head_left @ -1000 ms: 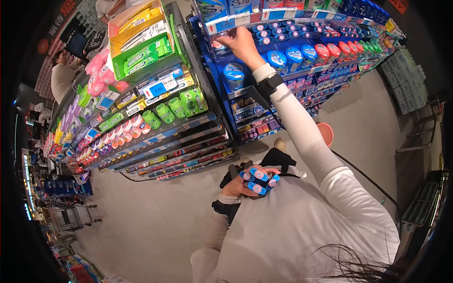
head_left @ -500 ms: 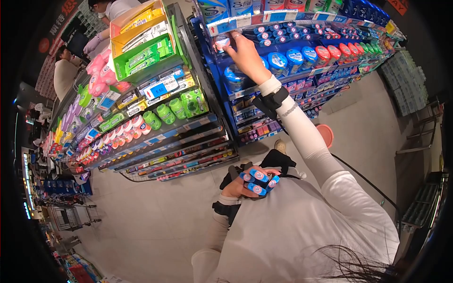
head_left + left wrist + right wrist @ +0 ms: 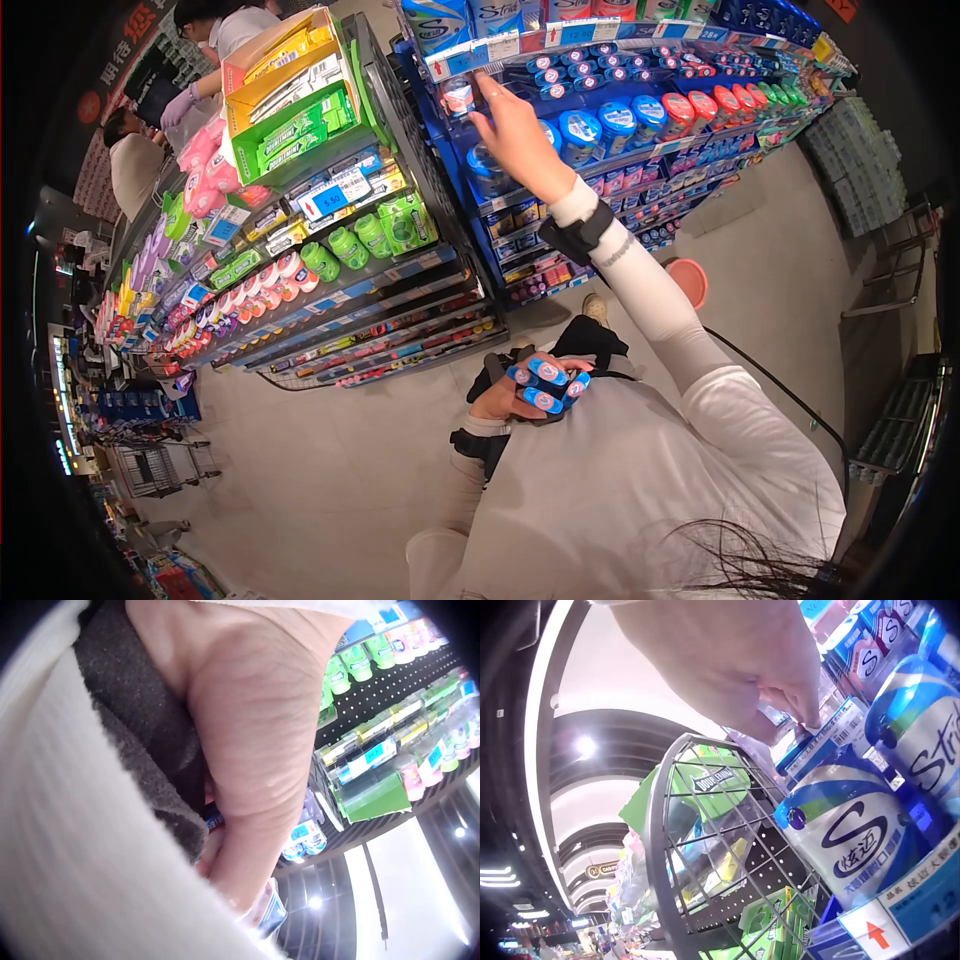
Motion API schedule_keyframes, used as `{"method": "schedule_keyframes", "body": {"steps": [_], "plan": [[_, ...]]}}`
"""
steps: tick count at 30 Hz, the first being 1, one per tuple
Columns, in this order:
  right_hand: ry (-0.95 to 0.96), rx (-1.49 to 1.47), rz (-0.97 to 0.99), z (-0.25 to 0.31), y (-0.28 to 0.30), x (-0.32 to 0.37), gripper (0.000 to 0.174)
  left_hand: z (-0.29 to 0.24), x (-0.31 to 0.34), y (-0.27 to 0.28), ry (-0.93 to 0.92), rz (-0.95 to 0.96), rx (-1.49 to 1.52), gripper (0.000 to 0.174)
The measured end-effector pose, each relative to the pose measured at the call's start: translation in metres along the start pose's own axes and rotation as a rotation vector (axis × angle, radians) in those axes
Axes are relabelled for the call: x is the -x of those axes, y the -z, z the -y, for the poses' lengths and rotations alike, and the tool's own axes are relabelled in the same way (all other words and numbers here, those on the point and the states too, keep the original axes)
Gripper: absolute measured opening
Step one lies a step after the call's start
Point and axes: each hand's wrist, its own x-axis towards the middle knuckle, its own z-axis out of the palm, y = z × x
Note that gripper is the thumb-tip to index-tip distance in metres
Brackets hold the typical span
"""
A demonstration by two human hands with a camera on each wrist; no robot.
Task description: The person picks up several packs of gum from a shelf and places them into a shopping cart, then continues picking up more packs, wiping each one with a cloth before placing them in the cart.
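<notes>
My left hand is held against the front of my body and grips several blue gum packs with round pink-and-white labels on their ends. The left wrist view shows mostly my palm heel, with a pack corner past it. My right hand reaches into the upper part of the blue rack, thumb and index finger apart, beside a pack with a pink-and-white end. In the right wrist view its fingertips are behind the price strip, above a blue Stride bag.
Blue-lidded gum tubs and red-lidded ones line the rack below my right hand. To the left stands another shelf with a green Doublemint box. A pink stool stands on the floor. Two people are behind the left shelf.
My right hand has drawn back slightly from under the price strip, and its thumb and index finger have spread, leaving the pink-ended pack more visible. The left hand keeps its packs.
</notes>
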Motion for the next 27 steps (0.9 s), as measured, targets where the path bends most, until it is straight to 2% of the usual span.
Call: {"method": "schedule_keyframes", "body": {"steps": [5, 11, 17, 23, 27], "plan": [[0.011, -0.011, 0.012, 0.008, 0.031, 0.014, 0.042, 0.001, -0.001, -0.001, -0.011, -0.001, 0.037, 0.059], [-0.116, -0.039, 0.094, 0.008, 0.01, 0.008, 0.042, -0.004, -0.006, -0.004, 0.055, -0.017, 0.063, 0.058], [-0.185, -0.065, 0.084, 0.01, 0.002, 0.008, 0.042, -0.004, -0.007, -0.007, 0.031, -0.018, 0.051, 0.057], [-0.033, -0.016, -0.051, -0.007, -0.004, -0.004, 0.039, -0.005, -0.011, -0.007, 0.036, -0.003, 0.053, 0.057], [-0.082, -0.028, -0.001, -0.006, -0.003, -0.008, 0.037, -0.004, -0.011, -0.005, 0.047, -0.005, 0.037, 0.057]]}}
